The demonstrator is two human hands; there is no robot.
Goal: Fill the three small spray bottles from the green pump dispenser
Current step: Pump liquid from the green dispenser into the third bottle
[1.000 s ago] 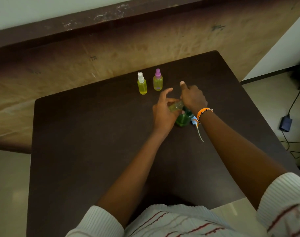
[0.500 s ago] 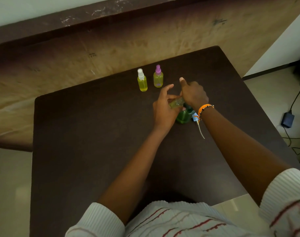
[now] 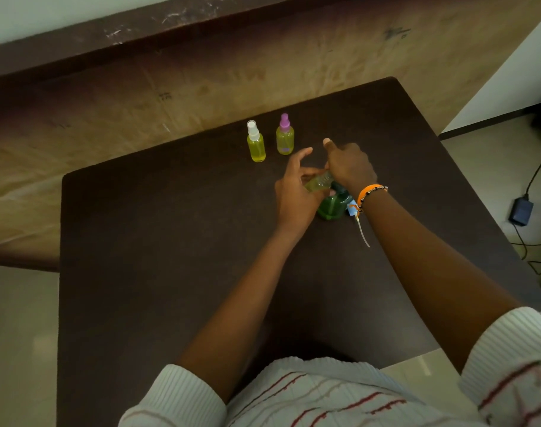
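1. Two filled, capped spray bottles, white-capped bottle [image 3: 256,143] and purple-capped bottle [image 3: 284,136], stand at your twelve o'clock, likely set aside as done.
2. Your left hand [image 3: 295,192] grips the uncapped third bottle [image 3: 319,182], tilted against the green pump dispenser [image 3: 334,206].
3. Your right hand [image 3: 349,166] presses the pump, fingers curled, thumb raised.
4. Its blue spray cap [image 3: 354,210] lies at the dispenser's three o'clock.
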